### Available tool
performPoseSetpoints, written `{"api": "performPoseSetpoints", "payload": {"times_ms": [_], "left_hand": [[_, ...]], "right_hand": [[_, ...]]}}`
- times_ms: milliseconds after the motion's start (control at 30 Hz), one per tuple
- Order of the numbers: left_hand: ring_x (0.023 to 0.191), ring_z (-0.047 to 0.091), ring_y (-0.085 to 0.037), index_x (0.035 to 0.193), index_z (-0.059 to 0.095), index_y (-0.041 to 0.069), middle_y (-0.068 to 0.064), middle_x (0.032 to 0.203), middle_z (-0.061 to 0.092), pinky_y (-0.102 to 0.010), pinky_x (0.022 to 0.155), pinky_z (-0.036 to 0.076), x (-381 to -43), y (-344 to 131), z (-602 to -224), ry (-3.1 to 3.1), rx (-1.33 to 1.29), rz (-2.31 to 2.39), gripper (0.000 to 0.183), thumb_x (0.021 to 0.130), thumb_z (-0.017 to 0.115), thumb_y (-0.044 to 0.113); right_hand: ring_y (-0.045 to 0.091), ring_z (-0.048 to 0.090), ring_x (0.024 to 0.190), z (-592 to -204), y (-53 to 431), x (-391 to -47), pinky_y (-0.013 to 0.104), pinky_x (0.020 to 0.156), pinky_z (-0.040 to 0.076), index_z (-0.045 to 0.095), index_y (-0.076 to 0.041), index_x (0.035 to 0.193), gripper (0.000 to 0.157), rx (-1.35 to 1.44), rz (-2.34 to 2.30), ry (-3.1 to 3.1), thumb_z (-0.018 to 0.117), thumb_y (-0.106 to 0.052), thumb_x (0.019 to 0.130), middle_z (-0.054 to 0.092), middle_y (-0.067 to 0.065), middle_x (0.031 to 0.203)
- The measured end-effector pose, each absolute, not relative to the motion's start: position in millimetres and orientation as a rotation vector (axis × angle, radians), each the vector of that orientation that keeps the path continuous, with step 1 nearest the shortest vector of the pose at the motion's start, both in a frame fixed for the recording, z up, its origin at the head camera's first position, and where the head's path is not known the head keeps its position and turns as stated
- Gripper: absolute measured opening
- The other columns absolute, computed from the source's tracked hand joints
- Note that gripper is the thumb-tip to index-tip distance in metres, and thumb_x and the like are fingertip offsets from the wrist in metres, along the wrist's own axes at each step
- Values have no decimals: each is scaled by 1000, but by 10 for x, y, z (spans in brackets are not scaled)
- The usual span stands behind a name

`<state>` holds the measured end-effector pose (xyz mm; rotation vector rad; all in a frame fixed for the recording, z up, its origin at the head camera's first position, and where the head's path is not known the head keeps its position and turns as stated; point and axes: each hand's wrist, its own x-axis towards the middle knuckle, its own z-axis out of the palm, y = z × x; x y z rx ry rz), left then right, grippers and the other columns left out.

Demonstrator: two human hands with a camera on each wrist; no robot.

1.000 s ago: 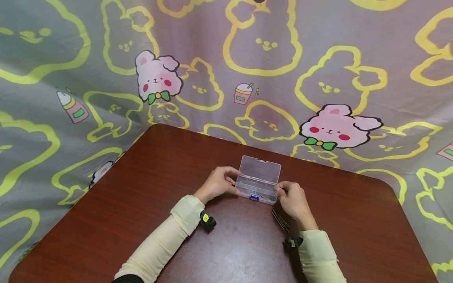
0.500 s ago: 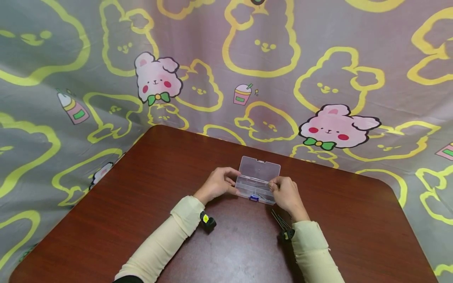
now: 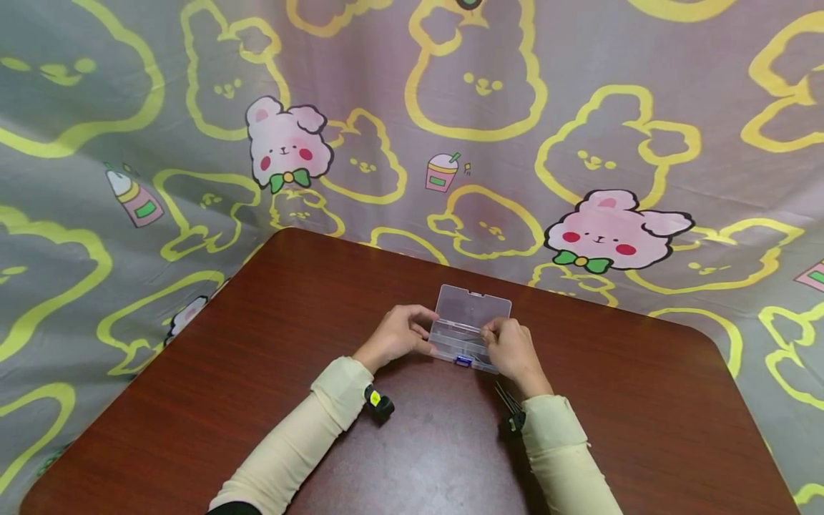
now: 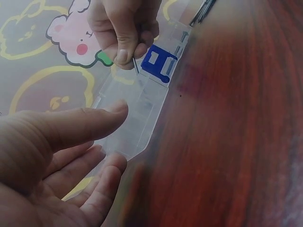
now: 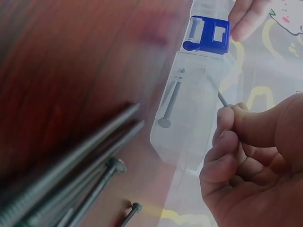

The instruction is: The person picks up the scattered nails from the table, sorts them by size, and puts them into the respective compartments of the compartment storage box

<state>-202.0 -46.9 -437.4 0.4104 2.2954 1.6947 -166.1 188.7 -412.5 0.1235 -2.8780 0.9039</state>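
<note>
A clear plastic compartment box (image 3: 444, 350) stands on the table with its lid (image 3: 466, 306) raised at the back and a blue latch (image 3: 463, 362) in front. Its left end is held between the thumb and fingers of my left hand (image 3: 400, 331). Over the right part of the box, my right hand (image 3: 513, 349) pinches a thin grey nail (image 5: 223, 99) between thumb and forefinger. The nail's tip points into the box; its head is hidden by the fingers. Another nail (image 5: 172, 101) lies inside the right front compartment, seen in the right wrist view.
Several loose nails (image 3: 506, 398) lie on the brown table (image 3: 309, 307) just in front of the box, below my right wrist. A patterned curtain (image 3: 380, 86) hangs behind the table and along its sides. Each wrist carries a small black device (image 3: 378, 403).
My right hand has moved left, from the box's right edge to over its right part. The left hand keeps its place at the left end.
</note>
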Motion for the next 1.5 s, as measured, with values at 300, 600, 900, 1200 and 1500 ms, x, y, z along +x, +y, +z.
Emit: {"api": "performPoseSetpoints", "payload": {"times_ms": [300, 600, 900, 1200, 1500], "left_hand": [[88, 66, -22, 118, 71, 9, -11, 102, 70, -31, 66, 55, -2022, -456, -4379, 2294, 410, 1696, 60, 64, 93, -3], [87, 66, -22, 119, 71, 7, -12, 105, 70, -31, 66, 56, -2011, -455, -4371, 2301, 414, 1696, 60, 64, 93, -4], [88, 66, -21, 119, 71, 7, -13, 108, 69, -31, 67, 56, -2006, -467, -4374, 2297, 423, 1706, 59, 65, 92, -3], [88, 66, -23, 119, 71, 7, -14, 105, 69, -31, 66, 56, -1996, -472, -4369, 2294, 421, 1703, 60, 63, 93, -3], [88, 66, -22, 117, 72, 7, -12, 103, 70, -31, 64, 56, -2004, -461, -4377, 2294, 411, 1710, 60, 62, 93, -4]], "right_hand": [[23, 57, 74, -4109, 1903, -1634, 41, 72, 47, 72, -6, 88, 12, 125, 926, -2870, 64, -8, 96, 66, 1, 78], [20, 53, 67, -4106, 2014, -1569, 34, 61, 43, 74, -5, 90, 12, 45, 1051, -2855, 66, -10, 97, 68, 2, 75], [19, 52, 64, -4090, 2137, -1491, 34, 58, 42, 75, -2, 90, 13, -16, 1127, -2823, 67, -10, 97, 65, 3, 72], [17, 57, 68, -4104, 2256, -1382, 33, 60, 45, 74, -2, 88, 12, -55, 1148, -2857, 66, -7, 96, 69, 4, 77], [19, 55, 70, -4068, 2380, -1291, 34, 60, 44, 75, -3, 89, 12, -43, 1119, -2889, 66, -7, 97, 71, 5, 82]]}}
